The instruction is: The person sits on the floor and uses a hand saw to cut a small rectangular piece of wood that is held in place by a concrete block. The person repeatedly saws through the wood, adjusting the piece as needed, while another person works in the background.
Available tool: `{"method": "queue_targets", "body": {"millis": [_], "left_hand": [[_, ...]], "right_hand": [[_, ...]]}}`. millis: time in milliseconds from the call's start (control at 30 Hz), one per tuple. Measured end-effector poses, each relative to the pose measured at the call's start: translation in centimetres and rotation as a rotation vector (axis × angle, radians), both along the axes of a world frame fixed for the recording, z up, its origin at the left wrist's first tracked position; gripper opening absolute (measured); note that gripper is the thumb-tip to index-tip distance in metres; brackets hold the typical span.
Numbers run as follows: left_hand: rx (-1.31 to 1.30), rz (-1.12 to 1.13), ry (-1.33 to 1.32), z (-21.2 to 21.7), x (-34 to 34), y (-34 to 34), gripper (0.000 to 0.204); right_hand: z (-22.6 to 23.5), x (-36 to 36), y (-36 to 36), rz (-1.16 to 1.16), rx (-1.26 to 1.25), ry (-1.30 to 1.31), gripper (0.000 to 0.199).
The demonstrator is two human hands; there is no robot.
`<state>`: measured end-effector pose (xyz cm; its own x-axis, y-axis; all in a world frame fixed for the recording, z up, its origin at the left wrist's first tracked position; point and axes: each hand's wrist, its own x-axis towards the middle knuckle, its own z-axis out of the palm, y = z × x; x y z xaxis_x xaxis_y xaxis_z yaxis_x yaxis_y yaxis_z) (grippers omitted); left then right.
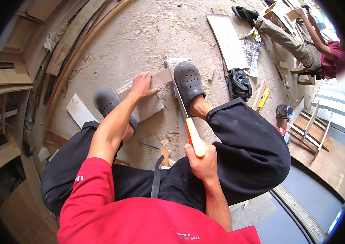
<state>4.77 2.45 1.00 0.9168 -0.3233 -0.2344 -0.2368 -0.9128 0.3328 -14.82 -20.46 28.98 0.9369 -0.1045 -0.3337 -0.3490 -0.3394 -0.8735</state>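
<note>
In my right hand (202, 160) is a handsaw, its orange and cream handle (196, 140) wrapped by my fingers. Its thin blade (180, 99) points away from me along the inner side of my right clog (189, 81) and meets the right part of a flat wooden strip (162, 78). My left hand (142, 85) grips that strip from above, thumb on the near side and fingers over the far side. Beneath it lies a pale wrapped block (148, 106), between my two clogs. How deep the blade sits in the wood cannot be made out.
Wood offcuts and dust cover the floor. At the right are a white board (227, 40), a black plastic bag (240, 83), a yellow level (263, 100) and a paint can (284, 111). Wooden frames line the left side. Another person (314, 53) works at the upper right.
</note>
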Motion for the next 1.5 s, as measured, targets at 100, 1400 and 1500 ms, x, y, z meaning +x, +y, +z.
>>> {"method": "queue_targets", "body": {"millis": [100,1400,1500], "left_hand": [[0.089,0.064,-0.028,-0.8,-1.8,1.0,0.09],[-0.034,0.259,-0.285,-2.4,-5.7,0.5,0.073],[-0.07,0.237,-0.208,-2.4,-5.6,1.0,0.073]], "right_hand": [[-0.9,-0.4,0.4,0.027,0.003,0.051,0.023],[-0.9,1.0,3.9,0.159,-0.269,0.202,0.029],[-2.3,1.0,3.7,0.193,-0.289,0.2,0.028]]}}
